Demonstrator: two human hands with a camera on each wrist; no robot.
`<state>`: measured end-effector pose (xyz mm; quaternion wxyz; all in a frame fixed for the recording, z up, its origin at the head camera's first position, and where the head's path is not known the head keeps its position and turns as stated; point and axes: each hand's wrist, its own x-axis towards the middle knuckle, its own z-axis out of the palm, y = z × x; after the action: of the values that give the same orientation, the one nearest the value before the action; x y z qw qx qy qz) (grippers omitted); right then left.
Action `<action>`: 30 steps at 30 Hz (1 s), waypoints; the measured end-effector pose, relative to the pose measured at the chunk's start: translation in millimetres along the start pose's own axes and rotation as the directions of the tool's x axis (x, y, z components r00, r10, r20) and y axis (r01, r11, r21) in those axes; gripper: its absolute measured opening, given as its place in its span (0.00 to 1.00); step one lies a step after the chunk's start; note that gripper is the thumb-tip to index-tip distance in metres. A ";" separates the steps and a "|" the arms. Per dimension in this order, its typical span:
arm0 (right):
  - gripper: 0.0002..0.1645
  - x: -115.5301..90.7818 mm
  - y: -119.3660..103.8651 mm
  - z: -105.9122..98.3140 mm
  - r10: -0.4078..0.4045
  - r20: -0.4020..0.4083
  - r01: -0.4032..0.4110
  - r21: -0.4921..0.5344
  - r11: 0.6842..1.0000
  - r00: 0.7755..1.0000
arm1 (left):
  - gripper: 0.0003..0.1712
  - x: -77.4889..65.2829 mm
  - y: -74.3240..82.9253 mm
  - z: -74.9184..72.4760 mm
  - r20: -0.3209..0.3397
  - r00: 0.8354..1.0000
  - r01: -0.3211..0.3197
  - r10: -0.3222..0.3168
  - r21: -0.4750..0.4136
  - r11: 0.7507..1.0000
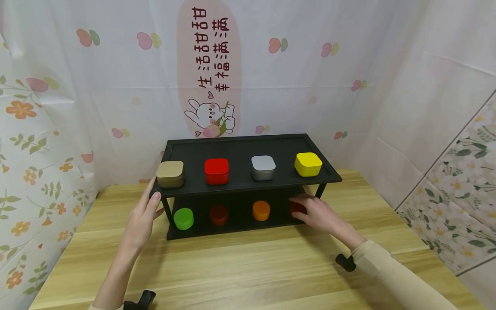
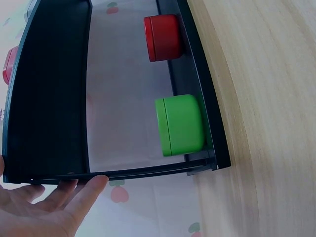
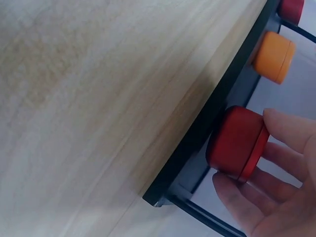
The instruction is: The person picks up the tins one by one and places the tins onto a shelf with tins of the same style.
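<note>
A black two-tier shelf (image 1: 236, 148) stands on the wooden table. My left hand (image 1: 141, 219) holds the left end of its upper tier, thumb near the front corner and fingers along the side rail. On the lower tier at the right, my right hand (image 1: 319, 213) grips a dark red tin (image 3: 237, 143), thumb on one side and fingers on the other; in the right wrist view the tin sits right at the tier's surface. Left of it on that tier are an orange tin (image 1: 261, 211), another dark red tin (image 1: 218, 215) and a green tin (image 1: 184, 218).
Along the upper tier's front stand a gold tin (image 1: 171, 174), a bright red tin (image 1: 216, 172), a silver tin (image 1: 263, 168) and a yellow tin (image 1: 308, 164). A patterned curtain (image 1: 155, 86) hangs behind the shelf. Wooden tabletop (image 1: 232, 267) extends in front.
</note>
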<state>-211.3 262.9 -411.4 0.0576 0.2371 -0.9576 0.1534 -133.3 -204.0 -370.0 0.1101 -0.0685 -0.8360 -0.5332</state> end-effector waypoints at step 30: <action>0.25 4.3 8.9 7.0 0.046 -0.003 -0.046 0.002 0.999 0.999 | 0.32 0.4 0.6 -0.1 0.002 1.000 -0.002 0.002 -0.003 1.000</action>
<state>-219.5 266.3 -419.6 0.0554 0.2148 -0.9626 0.1558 -133.5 -203.8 -369.3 0.1100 -0.0701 -0.8353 -0.5341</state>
